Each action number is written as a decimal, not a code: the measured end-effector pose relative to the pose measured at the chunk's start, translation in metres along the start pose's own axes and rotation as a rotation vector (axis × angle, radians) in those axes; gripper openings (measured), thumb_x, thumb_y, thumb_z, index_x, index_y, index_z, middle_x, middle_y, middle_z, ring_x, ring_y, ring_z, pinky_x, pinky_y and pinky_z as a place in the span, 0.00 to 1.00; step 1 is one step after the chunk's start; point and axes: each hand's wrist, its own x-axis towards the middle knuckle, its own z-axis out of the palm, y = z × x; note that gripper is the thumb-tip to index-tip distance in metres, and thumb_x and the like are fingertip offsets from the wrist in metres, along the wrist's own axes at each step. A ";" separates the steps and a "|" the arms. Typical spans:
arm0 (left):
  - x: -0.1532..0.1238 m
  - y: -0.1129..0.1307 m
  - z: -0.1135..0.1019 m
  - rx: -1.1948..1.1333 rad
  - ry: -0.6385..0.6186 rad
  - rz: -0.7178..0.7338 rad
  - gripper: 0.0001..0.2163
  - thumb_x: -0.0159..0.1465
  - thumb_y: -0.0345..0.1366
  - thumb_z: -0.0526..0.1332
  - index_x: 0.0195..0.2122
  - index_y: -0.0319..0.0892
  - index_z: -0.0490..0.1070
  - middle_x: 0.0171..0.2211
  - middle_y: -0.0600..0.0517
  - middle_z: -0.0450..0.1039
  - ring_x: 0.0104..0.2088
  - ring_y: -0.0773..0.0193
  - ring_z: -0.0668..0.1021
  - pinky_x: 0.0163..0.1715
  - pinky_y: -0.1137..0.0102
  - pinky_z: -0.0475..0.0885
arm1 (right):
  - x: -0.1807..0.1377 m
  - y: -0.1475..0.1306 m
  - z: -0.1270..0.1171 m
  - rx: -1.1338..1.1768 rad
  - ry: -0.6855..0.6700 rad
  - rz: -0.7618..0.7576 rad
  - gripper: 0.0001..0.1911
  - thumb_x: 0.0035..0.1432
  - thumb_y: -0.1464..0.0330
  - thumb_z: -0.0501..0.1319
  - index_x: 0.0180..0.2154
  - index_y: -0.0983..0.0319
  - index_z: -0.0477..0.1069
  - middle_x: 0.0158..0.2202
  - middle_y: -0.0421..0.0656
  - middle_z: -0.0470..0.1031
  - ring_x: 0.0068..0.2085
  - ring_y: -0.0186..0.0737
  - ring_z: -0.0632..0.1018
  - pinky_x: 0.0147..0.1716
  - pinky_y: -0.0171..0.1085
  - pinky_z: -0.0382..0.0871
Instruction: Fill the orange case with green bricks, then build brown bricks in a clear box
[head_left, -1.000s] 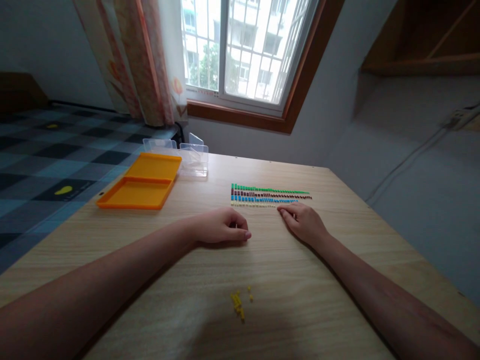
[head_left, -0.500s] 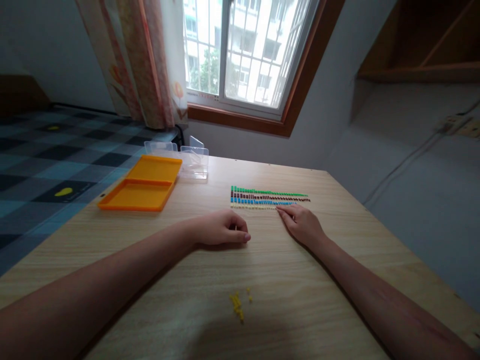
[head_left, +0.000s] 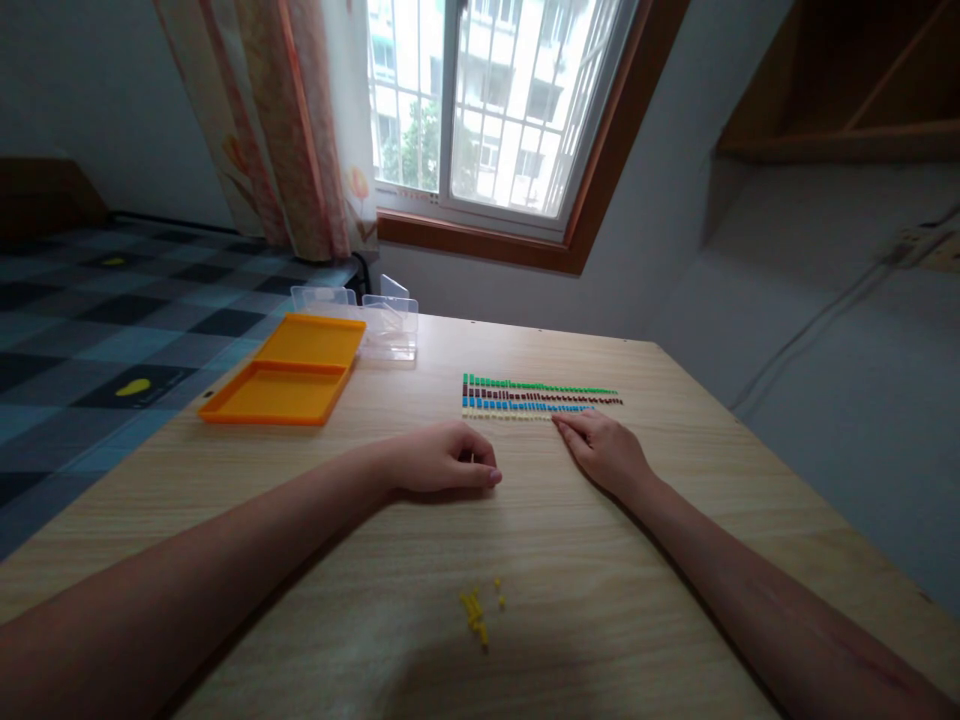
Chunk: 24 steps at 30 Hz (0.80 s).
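Rows of small beads [head_left: 536, 394] lie on the wooden table [head_left: 675, 520]: green at the back, then brown, blue and pale yellow in front. My right hand [head_left: 604, 448] rests just right of the yellow row's end, fingers pressed together at the row, pinching something too small to see. My left hand [head_left: 442, 457] lies on the table left of it, fingers curled into a loose fist with a tiny pale piece showing inside. A small heap of loose yellow beads [head_left: 477, 606] sits nearer to me.
An open orange plastic box [head_left: 289, 372] lies at the table's left, with clear plastic containers [head_left: 375, 318] behind it. A bed with a checked cover [head_left: 97, 310] stands to the left. The window and wall lie beyond the table's far edge.
My right hand has slid slightly forward and left to the end of the yellow row. The left hand has stayed where it was.
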 end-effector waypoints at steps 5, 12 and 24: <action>0.000 0.000 0.000 0.002 -0.004 -0.002 0.18 0.63 0.49 0.61 0.33 0.37 0.79 0.26 0.53 0.73 0.27 0.67 0.70 0.27 0.73 0.62 | 0.000 -0.001 0.000 0.005 -0.003 0.007 0.17 0.71 0.61 0.55 0.52 0.52 0.81 0.50 0.42 0.82 0.47 0.44 0.82 0.44 0.38 0.75; 0.000 -0.002 0.000 -0.005 -0.003 0.009 0.18 0.63 0.50 0.62 0.33 0.38 0.79 0.27 0.52 0.74 0.27 0.67 0.70 0.27 0.72 0.62 | 0.000 0.002 0.001 0.043 0.018 0.004 0.18 0.71 0.61 0.55 0.53 0.53 0.80 0.53 0.41 0.82 0.52 0.43 0.81 0.50 0.39 0.75; 0.000 0.000 0.000 0.037 0.000 0.022 0.17 0.64 0.48 0.61 0.32 0.38 0.78 0.25 0.53 0.73 0.26 0.67 0.70 0.27 0.73 0.61 | -0.001 -0.002 -0.002 0.016 -0.009 0.024 0.17 0.70 0.61 0.56 0.52 0.52 0.81 0.52 0.42 0.82 0.49 0.46 0.82 0.46 0.40 0.75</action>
